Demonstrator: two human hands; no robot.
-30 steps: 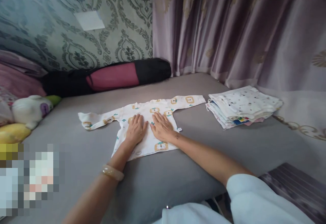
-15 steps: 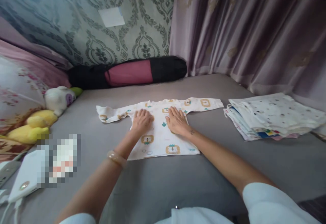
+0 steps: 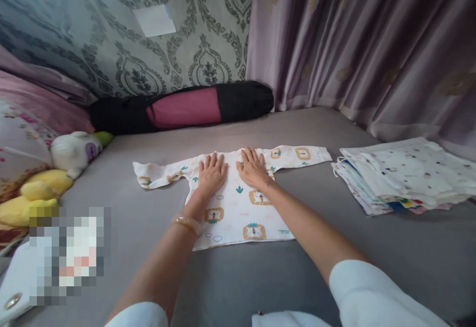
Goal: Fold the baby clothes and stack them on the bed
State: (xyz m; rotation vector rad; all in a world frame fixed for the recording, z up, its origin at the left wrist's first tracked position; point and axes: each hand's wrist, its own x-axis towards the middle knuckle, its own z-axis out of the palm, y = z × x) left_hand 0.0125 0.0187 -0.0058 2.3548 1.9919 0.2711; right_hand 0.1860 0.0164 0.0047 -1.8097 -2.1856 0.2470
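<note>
A small white long-sleeved shirt point(image 3: 238, 218) printed with lion faces and green leaves lies spread on the grey bed, its sleeves stretched out to both sides. My left hand point(image 3: 212, 172) rests flat on the upper left of its chest, fingers apart. Opposite it, my right hand point(image 3: 253, 168) lies flat on the upper right of the chest, fingers also spread. Neither hand grips the cloth. The left sleeve is bent and a little crumpled at its cuff; the right one lies straighter. My hands cover part of the print.
A stack of folded clothes point(image 3: 405, 173) lies to the right. Along the wall rests a long black and pink bag point(image 3: 182, 107). On the left are a white plush toy point(image 3: 74, 152), a yellow plush toy point(image 3: 40, 188) and a white device point(image 3: 28, 272) beside a blurred-out item.
Both hands have slid up the shirt toward its neckline, staying flat. The view has shifted slightly, and the shirt still lies spread out.
</note>
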